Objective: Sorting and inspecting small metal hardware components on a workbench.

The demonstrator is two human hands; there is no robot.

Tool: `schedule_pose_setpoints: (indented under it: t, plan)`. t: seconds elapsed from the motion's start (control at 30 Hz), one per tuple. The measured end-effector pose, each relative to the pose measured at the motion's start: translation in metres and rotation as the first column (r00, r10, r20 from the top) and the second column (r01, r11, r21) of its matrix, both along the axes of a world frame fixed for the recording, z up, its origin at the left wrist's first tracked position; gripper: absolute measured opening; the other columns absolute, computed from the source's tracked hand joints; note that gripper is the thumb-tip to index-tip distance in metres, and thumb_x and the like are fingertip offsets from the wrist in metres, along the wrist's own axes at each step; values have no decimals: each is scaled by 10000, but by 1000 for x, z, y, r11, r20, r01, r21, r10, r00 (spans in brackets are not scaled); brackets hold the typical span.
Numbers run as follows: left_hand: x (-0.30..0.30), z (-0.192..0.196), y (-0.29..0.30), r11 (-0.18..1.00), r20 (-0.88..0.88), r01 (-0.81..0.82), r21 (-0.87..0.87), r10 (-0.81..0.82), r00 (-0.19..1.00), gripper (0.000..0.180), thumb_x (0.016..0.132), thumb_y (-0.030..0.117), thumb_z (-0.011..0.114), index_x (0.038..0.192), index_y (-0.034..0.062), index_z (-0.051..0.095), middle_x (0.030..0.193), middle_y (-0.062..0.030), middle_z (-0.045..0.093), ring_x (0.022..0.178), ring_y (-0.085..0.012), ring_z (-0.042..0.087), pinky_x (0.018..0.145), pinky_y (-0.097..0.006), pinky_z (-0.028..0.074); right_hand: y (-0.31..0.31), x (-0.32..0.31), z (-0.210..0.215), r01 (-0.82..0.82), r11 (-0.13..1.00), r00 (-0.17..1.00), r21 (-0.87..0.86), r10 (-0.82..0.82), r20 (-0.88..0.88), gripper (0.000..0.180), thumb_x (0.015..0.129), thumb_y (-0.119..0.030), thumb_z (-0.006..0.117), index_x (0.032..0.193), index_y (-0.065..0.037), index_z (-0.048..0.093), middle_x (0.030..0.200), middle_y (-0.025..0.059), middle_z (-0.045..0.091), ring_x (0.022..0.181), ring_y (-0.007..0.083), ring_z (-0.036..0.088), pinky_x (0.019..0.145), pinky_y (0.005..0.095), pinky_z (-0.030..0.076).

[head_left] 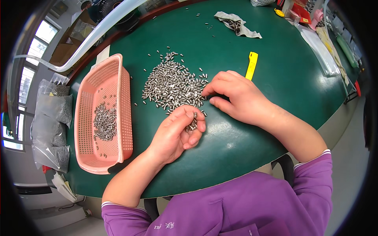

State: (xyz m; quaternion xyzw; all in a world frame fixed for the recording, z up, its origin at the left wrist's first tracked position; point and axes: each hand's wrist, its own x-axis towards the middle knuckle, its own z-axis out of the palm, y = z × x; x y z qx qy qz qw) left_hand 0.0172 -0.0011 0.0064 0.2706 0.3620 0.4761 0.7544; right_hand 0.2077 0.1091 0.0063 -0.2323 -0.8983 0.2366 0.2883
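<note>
A heap of small silvery metal pins (169,84) lies on the green tabletop, with loose ones scattered round its edges. Just below the heap, my left hand (179,131) is curled, palm up, round several of these small metal parts. My right hand (234,94) reaches to the heap's right edge, thumb and forefinger close together against the pins. Whether a pin sits between those fingertips is too small to make out. To the left stands a pink perforated plastic basket (125,118) with a smaller pile of similar metal parts on its bottom.
A yellow-handled tool (251,66) lies beyond my right hand. At the far side, dark small parts rest on a crumpled white cloth (248,30). Filled clear plastic bags (59,106) line the left edge. Plastic sheets (319,53) and other items crowd the far right.
</note>
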Motion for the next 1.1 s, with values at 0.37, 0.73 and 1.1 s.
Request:
schedule_pose_setpoints:
  t: [0.37, 0.73, 1.1]
  plan:
    - [-1, -2, 0, 1000, 40, -1, 22, 0, 999, 272, 1009, 269, 403, 982, 23, 516, 881, -110, 548, 586, -127, 447, 455, -214, 321, 1, 0, -2, -29, 998, 997, 49, 25, 77, 136, 754, -90, 671, 883, -92, 629, 885, 70, 565, 898, 277, 547, 794, 386, 472]
    - [0, -2, 1, 1000, 36, -6, -9, 6, 999, 133, 985, 165, 473, 1032, 50, 518, 886, -77, 562, 583, -85, 443, 442, -189, 297, -2, -3, 6, -125, 980, 991, -155, 117, -58, 91, 815, -58, 657, 895, -66, 614, 876, 48, 560, 851, 208, 551, 746, 328, 462]
    - [0, -3, -2, 1000, 9, 16, 26, -16, 1000, 87, 952, 81, 536, 1031, 82, 501, 891, -56, 556, 550, -42, 402, 427, -167, 257, -12, -5, 11, -301, 864, 949, -404, 230, -214, 78, 847, -68, 640, 924, -80, 635, 948, 29, 562, 928, 174, 543, 789, 308, 460]
